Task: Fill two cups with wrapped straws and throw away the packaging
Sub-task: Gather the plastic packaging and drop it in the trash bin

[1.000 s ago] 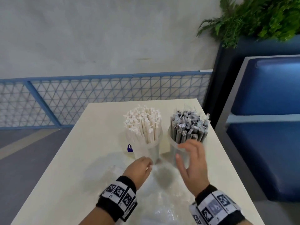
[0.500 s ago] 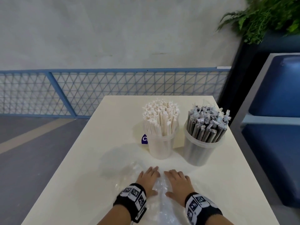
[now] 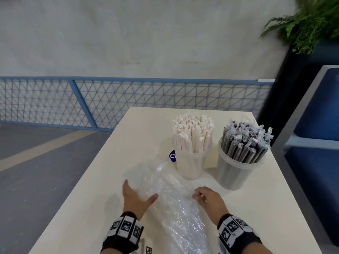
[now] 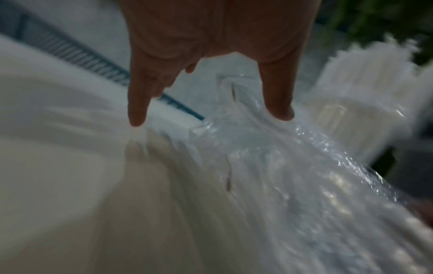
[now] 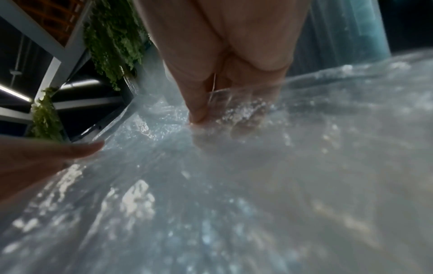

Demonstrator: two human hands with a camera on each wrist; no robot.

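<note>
The clear plastic packaging (image 3: 170,202) lies between the hands: left hand (image 3: 134,199) spread flat against it, right hand (image 3: 211,200) pinching its edge.

Both forearms reach forward side by side, each wrist wrapped in a black band set with black-and-white square markers. The left hand (image 3: 134,198) lies palm down, its fingers (image 4: 137,103) straight and spread, the thumb angled out toward the other hand. In the left wrist view the fingertips point downward with a wide gap between them. The right hand (image 3: 209,199) sits level with it and a little apart, knuckles up, its fingers (image 5: 199,96) curled under and bunched together at the tips, thumb tucked beside them.
</note>
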